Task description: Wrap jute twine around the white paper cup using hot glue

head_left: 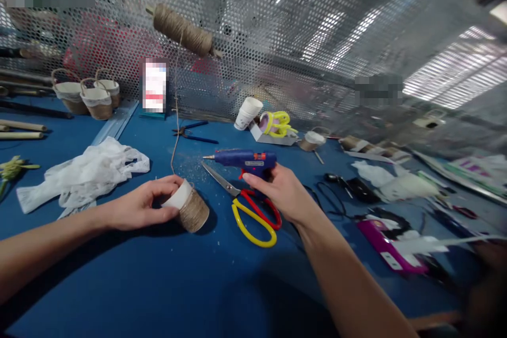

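Observation:
My left hand (144,203) grips a paper cup (192,212) by its white upper part, the cup tipped on its side. Brown twine is wound around the cup's lower part. A strand of twine (177,116) runs from it up to a spool (182,30) on the mesh panel. In my right hand (283,190) is a blue glue gun (245,159), its metal nozzle pointing left, above the blades of the scissors. Those scissors (253,216), with one red and one yellow handle, lie on the blue table below the gun.
White lace (85,174) lies at left, with small twine-wrapped baskets (96,103) behind it. A phone (154,87) stands by the mesh. Pliers (194,133), stacked paper cups (247,113) and yellow-handled scissors (279,124) are at the back. A purple box (390,248) and cables lie right.

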Demonstrator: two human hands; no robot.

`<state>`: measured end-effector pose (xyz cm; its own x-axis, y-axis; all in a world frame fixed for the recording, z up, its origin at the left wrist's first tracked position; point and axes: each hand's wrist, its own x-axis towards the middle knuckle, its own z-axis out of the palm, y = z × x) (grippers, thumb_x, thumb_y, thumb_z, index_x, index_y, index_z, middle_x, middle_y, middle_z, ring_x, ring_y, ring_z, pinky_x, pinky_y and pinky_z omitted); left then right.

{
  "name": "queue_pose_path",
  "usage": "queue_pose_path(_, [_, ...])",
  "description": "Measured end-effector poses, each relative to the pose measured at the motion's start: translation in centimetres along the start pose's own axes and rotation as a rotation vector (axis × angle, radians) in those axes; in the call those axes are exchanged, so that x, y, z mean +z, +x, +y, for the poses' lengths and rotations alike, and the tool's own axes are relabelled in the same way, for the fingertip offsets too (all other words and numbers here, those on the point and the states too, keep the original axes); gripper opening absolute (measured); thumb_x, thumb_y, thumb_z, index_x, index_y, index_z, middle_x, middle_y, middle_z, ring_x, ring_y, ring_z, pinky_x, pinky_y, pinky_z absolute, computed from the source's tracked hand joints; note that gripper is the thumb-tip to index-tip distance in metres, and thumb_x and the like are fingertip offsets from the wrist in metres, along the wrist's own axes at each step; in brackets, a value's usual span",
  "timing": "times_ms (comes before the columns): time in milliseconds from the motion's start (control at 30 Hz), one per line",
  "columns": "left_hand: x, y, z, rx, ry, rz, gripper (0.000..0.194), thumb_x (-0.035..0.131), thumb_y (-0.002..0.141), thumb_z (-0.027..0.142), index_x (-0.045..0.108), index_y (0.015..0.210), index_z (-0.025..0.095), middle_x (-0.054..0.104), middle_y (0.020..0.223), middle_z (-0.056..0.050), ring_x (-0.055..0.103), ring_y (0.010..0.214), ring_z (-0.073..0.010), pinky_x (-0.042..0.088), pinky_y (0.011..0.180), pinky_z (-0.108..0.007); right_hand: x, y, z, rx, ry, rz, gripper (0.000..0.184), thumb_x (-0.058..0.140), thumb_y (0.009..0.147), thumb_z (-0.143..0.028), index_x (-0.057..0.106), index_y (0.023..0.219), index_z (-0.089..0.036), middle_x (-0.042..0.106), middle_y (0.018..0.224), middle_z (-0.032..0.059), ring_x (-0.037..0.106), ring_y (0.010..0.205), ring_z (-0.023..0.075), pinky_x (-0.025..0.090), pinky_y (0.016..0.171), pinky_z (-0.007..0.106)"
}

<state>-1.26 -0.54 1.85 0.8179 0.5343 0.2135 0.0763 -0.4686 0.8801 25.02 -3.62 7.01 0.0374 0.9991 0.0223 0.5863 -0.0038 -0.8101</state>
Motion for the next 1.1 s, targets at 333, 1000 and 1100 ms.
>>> queue_pose_path(333, [0.1, 0.0, 0.0, -0.018, 0.004, 0.008, 0.016, 0.049, 0.081, 0.024, 0.056, 0.088, 0.012, 0.051, 0.106, -0.011, 0.051, 0.098, -0.0199, 0.042, 0.086, -0.033, 1.2, 7.0, 4.3, 0.253, -0.111, 0.048, 0.029, 0.049, 0.085, -0.032, 0.052, 0.109, -0.015, 0.056, 0.107, 0.0073, 0.057, 0.087, 0.0169, 0.049, 0.073, 0.037])
queue_pose_path(1000, [0.6, 0.0, 1.3, 0.05, 0.079, 0.026, 0.008, 0.049, 0.078, 0.015, 0.055, 0.081, 0.012, 0.051, 0.101, -0.01, 0.051, 0.092, -0.0187, 0.042, 0.084, -0.032, 6.2, 2.0, -1.8, 0.062, 0.039, -0.425, 0.044, 0.041, 0.083, -0.05, 0.068, 0.071, -0.017, 0.068, 0.081, 0.0066, 0.059, 0.079, 0.0165, 0.043, 0.074, 0.031])
queue_pose_path(1100, [1.0, 0.0, 2.3, 0.104, 0.136, 0.002, 0.007, 0.049, 0.075, 0.012, 0.055, 0.078, 0.012, 0.052, 0.098, -0.011, 0.05, 0.091, -0.0188, 0.043, 0.083, -0.032, 7.5, 1.4, -1.7, 0.09, 0.256, -0.542, 0.049, 0.034, 0.085, -0.052, 0.068, 0.08, -0.017, 0.068, 0.087, 0.0063, 0.059, 0.084, 0.0152, 0.044, 0.077, 0.03])
